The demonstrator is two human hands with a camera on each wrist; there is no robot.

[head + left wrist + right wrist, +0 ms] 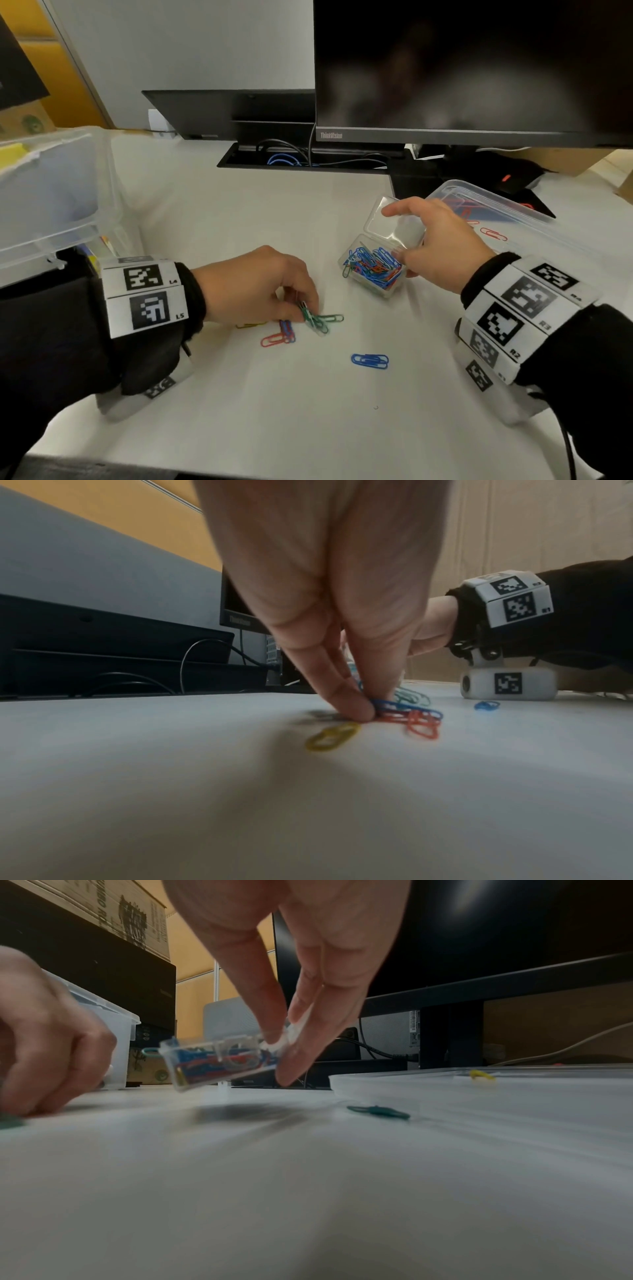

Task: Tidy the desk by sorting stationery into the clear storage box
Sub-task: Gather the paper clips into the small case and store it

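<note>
Pinched between the fingertips of the left hand (253, 286) is a bunch of thin, plastic-coated wire paper clips (400, 712), gathered off the smooth white desk (308, 411); the tilted little clear case (373, 270) is clamped by the right hand (442, 246). A large clear storage box (51, 205) is seen at far left. Slippery clips could be dropped, or spilled from the open, tipped case, whose hard walls offer little purchase

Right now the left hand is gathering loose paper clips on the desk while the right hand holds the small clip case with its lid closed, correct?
Not quite: the small clip case is open, its lid hinged up, as the head view shows. The rest stands: the right hand holds it while the left hand gathers loose paper clips.
</note>
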